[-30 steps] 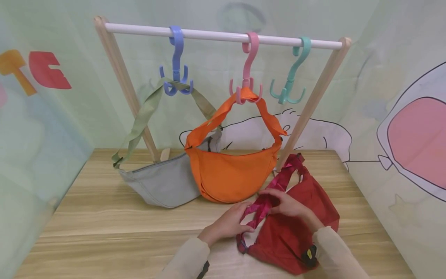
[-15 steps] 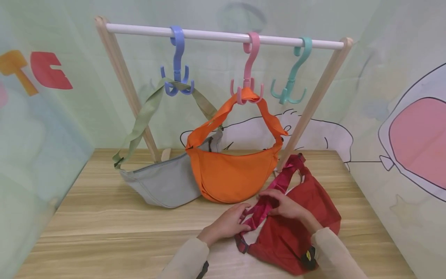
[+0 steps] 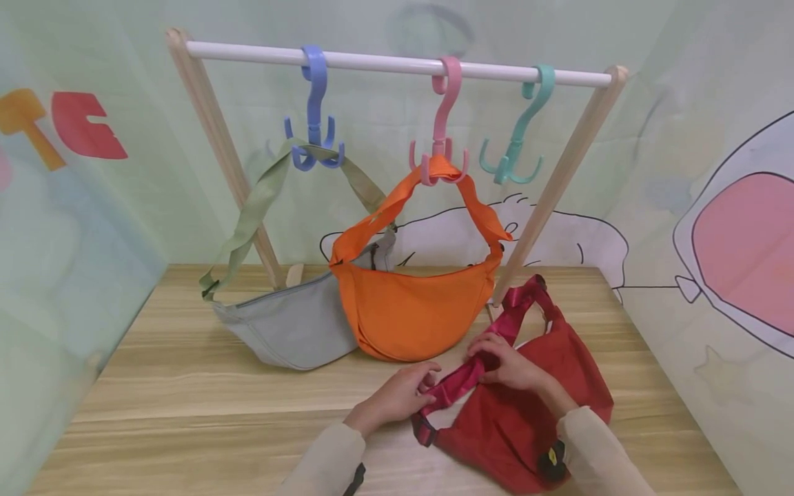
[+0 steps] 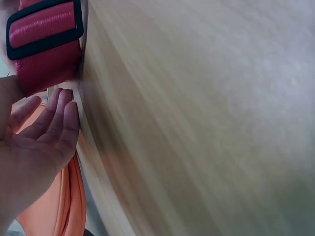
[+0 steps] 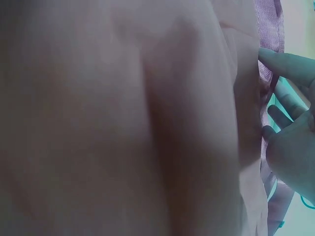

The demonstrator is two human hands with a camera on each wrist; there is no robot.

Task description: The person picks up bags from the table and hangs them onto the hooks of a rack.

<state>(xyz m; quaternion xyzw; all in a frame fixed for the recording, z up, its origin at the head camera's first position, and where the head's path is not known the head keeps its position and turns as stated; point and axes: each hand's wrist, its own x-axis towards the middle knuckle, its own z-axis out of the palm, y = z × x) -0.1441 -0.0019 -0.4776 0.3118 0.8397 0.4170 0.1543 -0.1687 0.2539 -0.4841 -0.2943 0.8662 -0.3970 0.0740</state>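
Observation:
A dark red shoulder bag (image 3: pixel 521 413) lies on the table at the right front, its crimson strap (image 3: pixel 459 382) stretched along its left side. My right hand (image 3: pixel 505 365) holds the middle of that strap between thumb and curled fingers. At the strap's near end, close to a black buckle (image 4: pixel 45 30), is my left hand (image 3: pixel 393 396); its thumb touches the webbing while its relaxed fingers stand apart from the thumb. In the right wrist view, red cloth (image 5: pixel 123 128) fills most of the picture and the right fingers (image 5: pixel 290 66) show at the edge.
A wooden rack with a white bar (image 3: pixel 384 63) stands behind. A grey bag (image 3: pixel 298 324) hangs by its strap from a blue hook (image 3: pixel 316 96), and an orange bag (image 3: pixel 415 310) from a pink hook (image 3: pixel 445 103). A teal hook (image 3: pixel 517 131) bears nothing.
My left hand has shifted slightly left and the strap now lies straighter and flatter. My right hand, still on the strap, has moved slightly right; the red bag has shifted slightly.

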